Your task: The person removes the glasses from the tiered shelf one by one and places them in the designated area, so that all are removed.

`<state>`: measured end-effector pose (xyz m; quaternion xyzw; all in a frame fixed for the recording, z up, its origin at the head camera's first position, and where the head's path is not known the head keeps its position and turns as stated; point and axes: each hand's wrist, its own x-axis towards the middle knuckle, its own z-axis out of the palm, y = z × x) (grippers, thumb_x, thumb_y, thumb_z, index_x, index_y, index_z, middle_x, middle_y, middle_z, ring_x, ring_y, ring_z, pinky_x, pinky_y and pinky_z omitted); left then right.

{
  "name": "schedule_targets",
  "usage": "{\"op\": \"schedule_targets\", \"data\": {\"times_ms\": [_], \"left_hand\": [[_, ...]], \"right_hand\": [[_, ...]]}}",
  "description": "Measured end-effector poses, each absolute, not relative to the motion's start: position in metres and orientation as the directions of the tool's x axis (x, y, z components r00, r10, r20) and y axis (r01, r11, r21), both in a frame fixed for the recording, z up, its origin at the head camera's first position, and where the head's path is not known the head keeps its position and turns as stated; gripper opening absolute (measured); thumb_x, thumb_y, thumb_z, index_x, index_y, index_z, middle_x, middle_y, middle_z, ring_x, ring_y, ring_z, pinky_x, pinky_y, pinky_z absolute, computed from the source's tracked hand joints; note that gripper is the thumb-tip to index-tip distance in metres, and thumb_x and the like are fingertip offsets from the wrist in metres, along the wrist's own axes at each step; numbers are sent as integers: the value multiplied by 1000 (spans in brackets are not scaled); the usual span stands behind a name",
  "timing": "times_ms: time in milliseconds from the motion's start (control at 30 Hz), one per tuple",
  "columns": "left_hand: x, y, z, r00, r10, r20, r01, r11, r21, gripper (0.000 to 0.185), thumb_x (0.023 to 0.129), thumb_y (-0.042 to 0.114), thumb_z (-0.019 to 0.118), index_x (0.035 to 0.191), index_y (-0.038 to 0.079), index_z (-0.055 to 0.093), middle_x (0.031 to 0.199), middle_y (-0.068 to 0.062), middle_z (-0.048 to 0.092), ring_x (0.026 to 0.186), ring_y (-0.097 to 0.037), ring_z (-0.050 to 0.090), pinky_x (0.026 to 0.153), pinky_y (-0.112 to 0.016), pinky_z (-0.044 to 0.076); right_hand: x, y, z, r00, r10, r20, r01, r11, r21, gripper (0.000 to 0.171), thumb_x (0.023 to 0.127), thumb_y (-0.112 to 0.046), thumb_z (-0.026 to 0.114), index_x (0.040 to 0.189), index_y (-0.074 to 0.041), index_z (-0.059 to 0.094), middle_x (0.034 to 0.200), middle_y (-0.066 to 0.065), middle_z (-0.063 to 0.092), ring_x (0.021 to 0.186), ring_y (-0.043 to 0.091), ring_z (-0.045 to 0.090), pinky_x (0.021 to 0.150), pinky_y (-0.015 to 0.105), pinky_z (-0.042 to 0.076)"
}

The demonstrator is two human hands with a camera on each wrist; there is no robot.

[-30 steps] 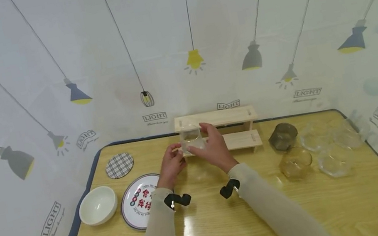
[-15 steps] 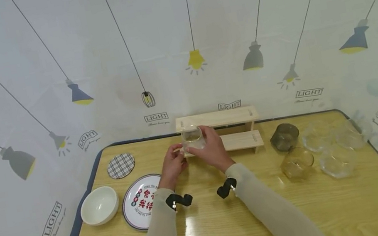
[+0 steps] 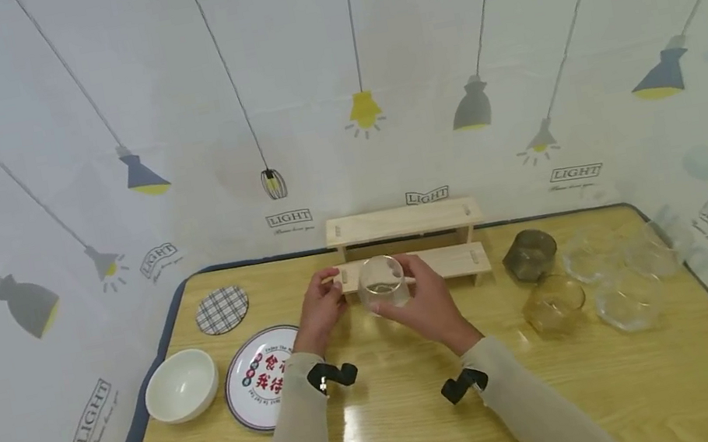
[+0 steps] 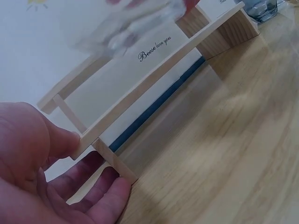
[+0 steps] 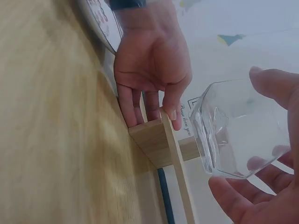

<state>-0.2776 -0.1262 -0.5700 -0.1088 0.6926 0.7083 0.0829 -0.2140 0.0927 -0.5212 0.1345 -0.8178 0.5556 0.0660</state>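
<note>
A clear, faceted glass cup (image 3: 382, 281) is in my right hand (image 3: 432, 303), raised in front of the lower step of a two-tier wooden rack (image 3: 404, 221). In the right wrist view, the thumb and curled fingers hold the cup (image 5: 240, 128) from opposite sides, apart from the rack. My left hand (image 3: 322, 310) grips the left end of the lower step. Its thumb lies on the board's end and its fingers reach down by the leg, as the left wrist view shows. The cup appears blurred there.
Left of the arms are a checked round coaster (image 3: 222, 310), a white bowl (image 3: 182, 386) and a printed plate (image 3: 264, 395), partly covered by the left sleeve. On the right stand a grey glass (image 3: 531, 255), an amber glass (image 3: 554, 304) and several clear glasses (image 3: 629, 300).
My right hand has brought the glass cup rightward and nearer to me, off the left part of the rack. The left hand stays at the rack's left end.
</note>
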Motion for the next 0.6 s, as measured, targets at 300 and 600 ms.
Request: {"op": "schedule_targets", "data": {"times_ms": [300,600], "left_hand": [[-277,-124,-567,-954,-23,-300,-299,-19,954,30,112,14,52,141,18,56,132,-15,56,112,-25,59,94,-40,55],[-275,-123,-565,-954,-31,-298,-297,-35,954,29,111,11,51,139,16,56,127,-14,56,105,-24,59,87,-37,54]], "right_hand": [[-151,139,-512,-958,-139,251,-286,402,-870,79,76,-38,97,142,-24,56,133,-4,64,125,22,61,92,42,60],[-102,202,-498,-930,-82,359,-361,400,-843,78,75,-12,97,142,-17,58,133,2,65,118,13,62,86,27,61]]}}
